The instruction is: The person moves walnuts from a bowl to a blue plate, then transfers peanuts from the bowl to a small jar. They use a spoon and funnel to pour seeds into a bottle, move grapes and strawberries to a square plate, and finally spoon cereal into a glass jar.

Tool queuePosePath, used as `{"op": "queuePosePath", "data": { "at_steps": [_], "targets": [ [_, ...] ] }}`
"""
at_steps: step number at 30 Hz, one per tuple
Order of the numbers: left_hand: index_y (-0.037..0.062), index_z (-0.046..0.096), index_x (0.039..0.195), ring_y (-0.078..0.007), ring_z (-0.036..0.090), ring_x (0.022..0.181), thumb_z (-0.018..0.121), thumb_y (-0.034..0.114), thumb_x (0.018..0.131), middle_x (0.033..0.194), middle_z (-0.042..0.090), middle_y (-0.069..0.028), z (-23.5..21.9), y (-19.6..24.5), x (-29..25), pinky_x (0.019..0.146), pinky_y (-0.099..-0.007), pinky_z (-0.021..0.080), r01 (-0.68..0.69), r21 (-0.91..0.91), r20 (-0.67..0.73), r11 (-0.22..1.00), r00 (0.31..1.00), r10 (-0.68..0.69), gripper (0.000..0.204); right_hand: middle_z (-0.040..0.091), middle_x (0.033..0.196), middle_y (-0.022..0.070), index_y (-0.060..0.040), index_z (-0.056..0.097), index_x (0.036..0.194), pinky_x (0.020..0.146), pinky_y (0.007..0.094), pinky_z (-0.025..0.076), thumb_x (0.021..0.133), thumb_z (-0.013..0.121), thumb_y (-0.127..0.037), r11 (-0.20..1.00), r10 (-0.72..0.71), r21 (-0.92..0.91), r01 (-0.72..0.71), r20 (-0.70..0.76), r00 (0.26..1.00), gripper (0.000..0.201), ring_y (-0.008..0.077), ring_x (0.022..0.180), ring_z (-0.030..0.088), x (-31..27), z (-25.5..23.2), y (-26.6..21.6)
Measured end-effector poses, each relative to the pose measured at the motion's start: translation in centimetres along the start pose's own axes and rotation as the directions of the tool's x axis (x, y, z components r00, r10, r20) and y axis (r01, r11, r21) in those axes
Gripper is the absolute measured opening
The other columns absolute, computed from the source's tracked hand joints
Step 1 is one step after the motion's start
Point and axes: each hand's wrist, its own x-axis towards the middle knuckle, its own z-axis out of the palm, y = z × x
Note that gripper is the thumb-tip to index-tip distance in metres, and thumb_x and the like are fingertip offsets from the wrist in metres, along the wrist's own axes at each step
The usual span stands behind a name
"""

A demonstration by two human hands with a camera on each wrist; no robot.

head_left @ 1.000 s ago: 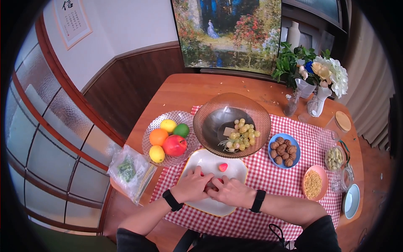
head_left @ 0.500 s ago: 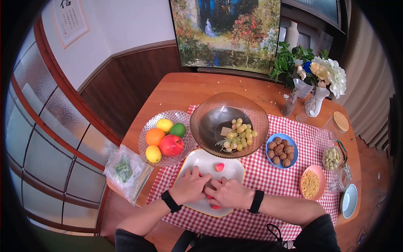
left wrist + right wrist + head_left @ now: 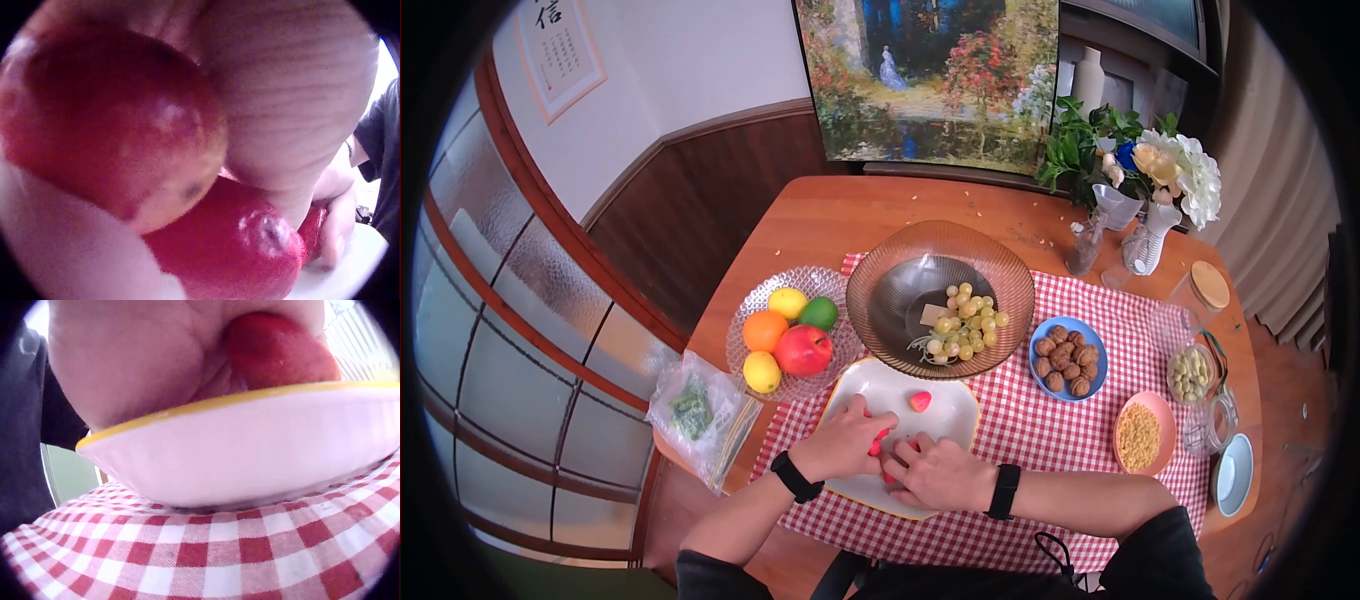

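Observation:
Both hands are over a white dish (image 3: 885, 382) with a yellow rim. My left hand (image 3: 840, 447) curls round small red fruits; in the left wrist view a round fruit (image 3: 112, 125) with a yellowish patch lies between thumb and palm, against a second red fruit (image 3: 231, 250). Just beside it, my right hand (image 3: 945, 474) bends its fingers over a red fruit (image 3: 281, 353), which shows above the dish's rim in the right wrist view. Another red fruit (image 3: 920, 401) lies alone at the dish's far side. The fingers partly hide the held fruits.
Behind the dish stands a large brown glass bowl (image 3: 880, 300) with grapes (image 3: 970, 325). A glass plate (image 3: 745, 305) of fruit and a plastic bag (image 3: 700, 420) lie left. To the right are walnuts on a blue plate (image 3: 1040, 335), a pink bowl (image 3: 1168, 440) and jars (image 3: 1195, 372).
The hands have drawn slightly apart, the left turning so that red fruit shows below its fingers. A red fruit visible beneath the right hand half a second ago is now covered.

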Motion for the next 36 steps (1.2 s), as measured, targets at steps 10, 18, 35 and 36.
{"op": "queuePosePath", "data": {
  "at_steps": [10, 18, 35, 36],
  "targets": [
    [0.0100, 0.052, 0.115, -0.0353, 0.047, 0.100, 0.072, 0.018, 0.067, 0.093, 0.053, -0.0182, -1.7, 0.6, -0.2, 0.087, -0.0401, 0.045, 0.107, -0.132, -0.011, 0.986, 0.994, -0.109, 0.052, 0.057, 0.093, 0.0089, -0.0080, 0.059, 0.090, 0.050, 0.0302, 0.051, 0.080, 0.060, -0.024, 0.993, -0.001, -0.119, -0.001, -0.019, 1.000, 0.019, 0.0235, 0.067, 0.060, 0.4, 1.0, 0.5],
    [0.0078, 0.052, 0.114, -0.0193, 0.051, 0.096, 0.068, 0.005, 0.068, 0.107, 0.044, -0.0111, -5.0, 2.0, 0.3, 0.080, -0.0270, 0.050, 0.115, -0.340, -0.109, 0.933, 0.981, -0.161, 0.049, 0.057, 0.085, 0.0058, -0.0079, 0.059, 0.086, 0.059, 0.0288, 0.049, 0.078, 0.055, -0.018, 0.990, -0.044, -0.137, 0.041, -0.020, 0.999, 0.013, 0.0197, 0.070, 0.059, 0.6, 0.2, 1.1],
    [0.0050, 0.053, 0.113, -0.0356, 0.049, 0.106, 0.067, 0.011, 0.065, 0.107, 0.053, -0.0187, -9.0, -0.9, 14.4, 0.092, -0.0399, 0.042, 0.020, -0.005, -0.240, 1.000, 0.970, -0.020, 0.050, 0.056, 0.093, 0.0114, -0.0088, 0.063, 0.087, 0.067, 0.0296, 0.050, 0.080, 0.057, -0.021, 0.996, 0.087, -0.023, -0.087, 0.006, 0.996, 0.015, 0.0236, 0.077, 0.061, -0.2, -0.1, 0.9],
    [0.0054, 0.054, 0.112, -0.0367, 0.050, 0.107, 0.068, 0.011, 0.066, 0.107, 0.054, -0.0191, -8.8, -0.9, 14.7, 0.092, -0.0408, 0.042, 0.046, 0.003, -0.231, 0.999, 0.972, -0.044, 0.049, 0.056, 0.093, 0.0118, -0.0084, 0.063, 0.088, 0.066, 0.0296, 0.050, 0.080, 0.057, -0.022, 0.995, 0.091, -0.037, -0.089, 0.054, 0.994, 0.016, 0.0241, 0.077, 0.061, -0.1, -0.1, 0.9]
  ]
}}
